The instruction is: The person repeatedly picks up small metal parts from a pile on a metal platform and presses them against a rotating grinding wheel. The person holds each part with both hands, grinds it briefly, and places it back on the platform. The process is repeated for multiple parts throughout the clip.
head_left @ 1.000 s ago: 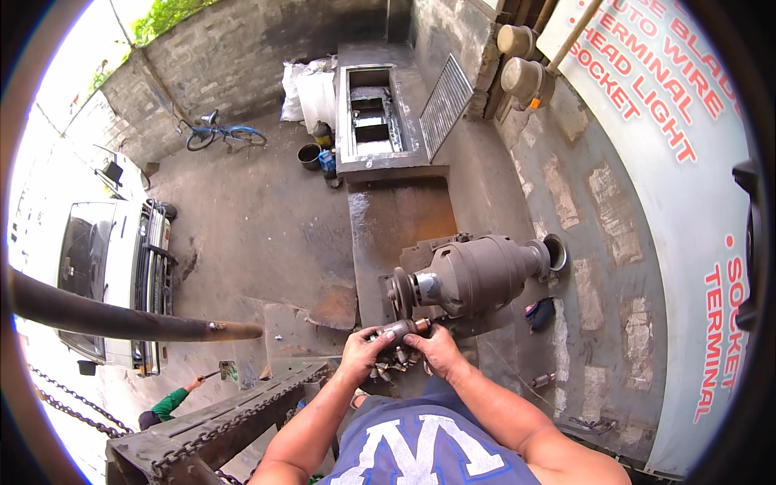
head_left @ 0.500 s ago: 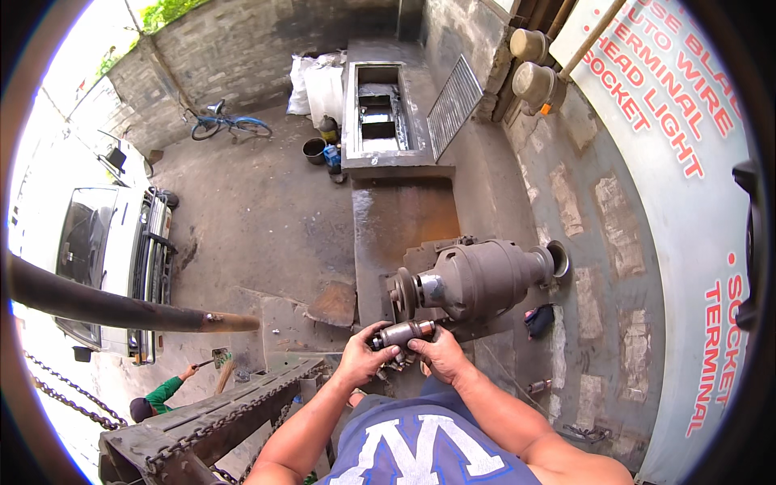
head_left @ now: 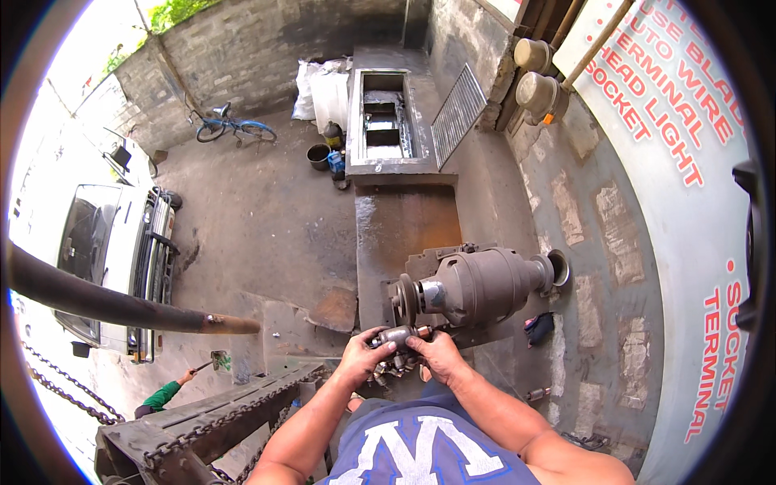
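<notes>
Crosswise, a grey metal cylinder with a copper-coloured end (head_left: 398, 335) sits between the person's hands, the left grip (head_left: 362, 352) curled closed around one side, the right grip (head_left: 437, 354) closed near the copper.

The motor (head_left: 489, 284) is dull brown-grey, with a bright silver collar (head_left: 432, 294). Just below the motor, the small cylinder (head_left: 397, 333) is steel-grey with a coppery end; lower still, the shirt (head_left: 424, 444) is blue with white lettering. Above the motor come an orange-brown slab (head_left: 432, 230) and white sacks (head_left: 330, 99). Left of it, a blue bicycle (head_left: 238, 128), white vehicle (head_left: 133, 214) and green sleeve (head_left: 164, 395); right, a pale sign (head_left: 687, 230) lettered in red.
</notes>
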Available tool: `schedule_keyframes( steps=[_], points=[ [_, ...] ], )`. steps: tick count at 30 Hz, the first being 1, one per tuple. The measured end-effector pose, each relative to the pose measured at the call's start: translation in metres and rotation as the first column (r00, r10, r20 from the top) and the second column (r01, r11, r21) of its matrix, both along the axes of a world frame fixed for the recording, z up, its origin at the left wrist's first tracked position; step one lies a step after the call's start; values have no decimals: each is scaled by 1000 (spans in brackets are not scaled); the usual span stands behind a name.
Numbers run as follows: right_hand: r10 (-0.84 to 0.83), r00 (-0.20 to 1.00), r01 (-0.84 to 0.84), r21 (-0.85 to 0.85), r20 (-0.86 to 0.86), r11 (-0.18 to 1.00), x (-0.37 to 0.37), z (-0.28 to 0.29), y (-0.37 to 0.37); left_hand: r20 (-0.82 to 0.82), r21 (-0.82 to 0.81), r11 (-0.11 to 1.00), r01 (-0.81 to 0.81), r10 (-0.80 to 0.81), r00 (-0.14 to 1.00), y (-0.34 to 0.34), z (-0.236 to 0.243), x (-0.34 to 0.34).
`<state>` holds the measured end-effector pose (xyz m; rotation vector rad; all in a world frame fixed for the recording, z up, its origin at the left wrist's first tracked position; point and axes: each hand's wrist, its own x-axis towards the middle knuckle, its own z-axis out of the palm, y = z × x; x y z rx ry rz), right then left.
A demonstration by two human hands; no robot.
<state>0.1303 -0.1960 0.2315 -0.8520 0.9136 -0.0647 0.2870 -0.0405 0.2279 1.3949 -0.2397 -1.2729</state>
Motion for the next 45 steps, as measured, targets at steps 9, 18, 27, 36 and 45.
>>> schedule_keyframes(
  steps=[9, 18, 27, 36, 45],
  points=[
    [-60, 982, 43, 93, 179, 995, -6, 5, -4, 333, -53, 998, 35, -16, 943, 0, -8, -12],
    [-145, 970, 125, 110, 197, 986, -8, -8, 0, 378, 50, 994, 92, -104, 920, 6, 5, -6],
    [-14, 975, -6, 87, 223, 996, -13, -16, -6, 306, 82, 992, 90, -111, 946, -6, 0, -3],
    [-48, 994, 40, 77, 95, 996, -4, -2, -1, 193, 107, 986, 124, -143, 971, -7, 9, 8],
    [-59, 992, 48, 100, 110, 994, -6, -1, -4, 498, 47, 996, 73, -87, 863, -1, 3, -9]
  ],
)
